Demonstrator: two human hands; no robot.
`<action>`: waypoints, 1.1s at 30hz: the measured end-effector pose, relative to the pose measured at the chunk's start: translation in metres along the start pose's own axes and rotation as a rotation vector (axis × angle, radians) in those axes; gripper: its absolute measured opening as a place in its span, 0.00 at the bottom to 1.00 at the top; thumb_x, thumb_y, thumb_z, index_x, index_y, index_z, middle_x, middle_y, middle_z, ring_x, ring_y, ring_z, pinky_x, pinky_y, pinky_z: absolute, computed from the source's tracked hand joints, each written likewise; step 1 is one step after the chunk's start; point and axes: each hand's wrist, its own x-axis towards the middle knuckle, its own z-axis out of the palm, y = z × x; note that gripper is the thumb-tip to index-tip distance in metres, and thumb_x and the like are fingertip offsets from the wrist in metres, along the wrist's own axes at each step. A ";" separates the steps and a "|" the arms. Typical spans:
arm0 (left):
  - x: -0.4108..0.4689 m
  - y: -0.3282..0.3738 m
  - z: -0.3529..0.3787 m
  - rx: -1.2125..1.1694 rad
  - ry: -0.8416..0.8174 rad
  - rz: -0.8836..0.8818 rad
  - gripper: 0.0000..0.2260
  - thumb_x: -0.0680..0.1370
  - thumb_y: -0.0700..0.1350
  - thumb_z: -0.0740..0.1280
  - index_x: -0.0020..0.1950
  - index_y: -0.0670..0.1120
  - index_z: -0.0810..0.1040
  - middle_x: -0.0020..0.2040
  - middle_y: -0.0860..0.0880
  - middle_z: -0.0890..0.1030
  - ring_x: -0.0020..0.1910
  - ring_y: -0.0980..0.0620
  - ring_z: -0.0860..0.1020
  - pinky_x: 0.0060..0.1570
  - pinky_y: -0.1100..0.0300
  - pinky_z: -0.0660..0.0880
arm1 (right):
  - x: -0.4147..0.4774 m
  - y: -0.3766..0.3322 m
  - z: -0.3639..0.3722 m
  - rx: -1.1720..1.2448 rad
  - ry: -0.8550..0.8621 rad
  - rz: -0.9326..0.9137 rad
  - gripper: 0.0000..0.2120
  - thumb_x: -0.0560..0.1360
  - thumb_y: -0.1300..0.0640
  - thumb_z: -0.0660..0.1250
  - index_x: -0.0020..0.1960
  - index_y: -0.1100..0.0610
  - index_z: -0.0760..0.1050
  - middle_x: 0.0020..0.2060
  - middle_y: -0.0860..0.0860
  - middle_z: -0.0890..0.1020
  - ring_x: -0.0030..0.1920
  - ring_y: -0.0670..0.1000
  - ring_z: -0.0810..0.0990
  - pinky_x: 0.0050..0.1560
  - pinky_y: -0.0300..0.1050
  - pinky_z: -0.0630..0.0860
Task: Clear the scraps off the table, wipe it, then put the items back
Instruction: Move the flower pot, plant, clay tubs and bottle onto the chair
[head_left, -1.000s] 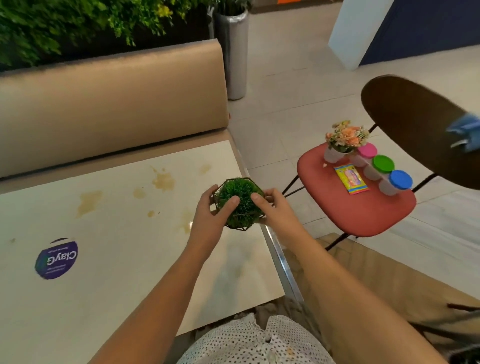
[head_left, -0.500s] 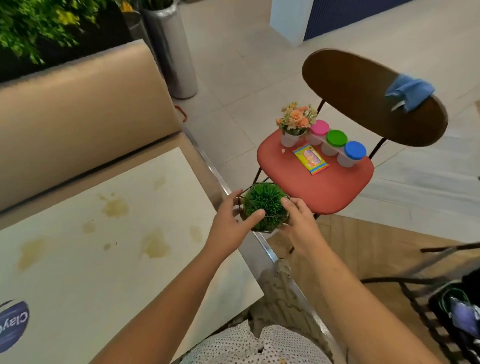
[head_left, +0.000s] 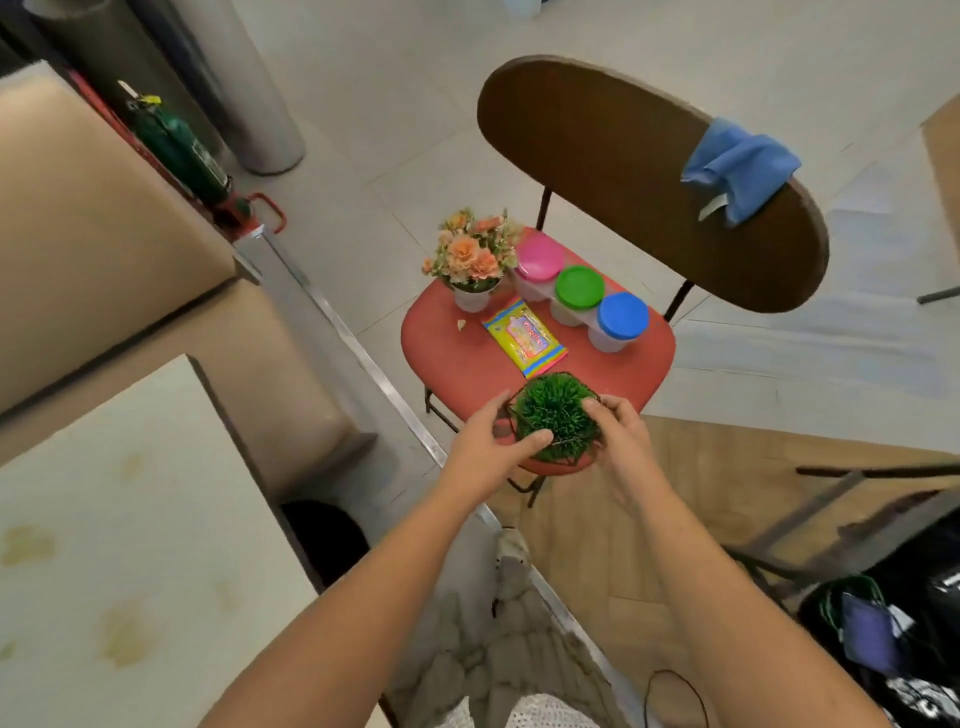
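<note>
Plant: round green grass tuft (head_left: 557, 418) in a dark wire frame.
Facing: blades up; no clear long axis.
Hands: left hand (head_left: 485, 453) and right hand (head_left: 622, 432) grip its sides over red chair seat (head_left: 447, 353).

Pale tiled floor (head_left: 389, 78) fills the top; tan padded bench backrest (head_left: 93, 234) upper left, brushed-steel cylinder (head_left: 244, 104) beside it.

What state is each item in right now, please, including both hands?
Grass plant: held by both hands at the chair seat's front edge.
Left hand: grips the grass plant.
Right hand: grips the grass plant.
Three tubs: upright on the seat, lids on.
Flower pot: upright on the seat.
Packet: flat on the seat.
Blue cloth: draped over the chair back.
Table: stained, unwiped.
</note>
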 end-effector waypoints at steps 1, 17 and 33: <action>0.014 0.002 0.010 0.001 -0.010 -0.009 0.34 0.74 0.54 0.79 0.77 0.53 0.70 0.60 0.59 0.77 0.60 0.58 0.78 0.52 0.72 0.73 | 0.013 -0.002 -0.009 0.002 0.006 0.008 0.18 0.67 0.43 0.76 0.50 0.51 0.76 0.51 0.56 0.82 0.52 0.53 0.81 0.52 0.53 0.77; 0.131 -0.006 0.097 0.089 -0.112 -0.090 0.43 0.68 0.62 0.80 0.79 0.56 0.66 0.70 0.55 0.78 0.65 0.56 0.78 0.67 0.55 0.75 | 0.131 0.014 -0.071 0.001 0.119 0.101 0.21 0.63 0.40 0.73 0.53 0.48 0.78 0.56 0.54 0.84 0.59 0.56 0.82 0.64 0.59 0.76; 0.146 -0.016 0.096 0.073 -0.131 -0.154 0.44 0.74 0.51 0.79 0.83 0.51 0.59 0.74 0.54 0.74 0.70 0.59 0.73 0.69 0.63 0.71 | 0.132 0.016 -0.064 -0.094 0.111 0.038 0.12 0.75 0.50 0.71 0.58 0.47 0.76 0.58 0.50 0.82 0.61 0.52 0.81 0.66 0.53 0.76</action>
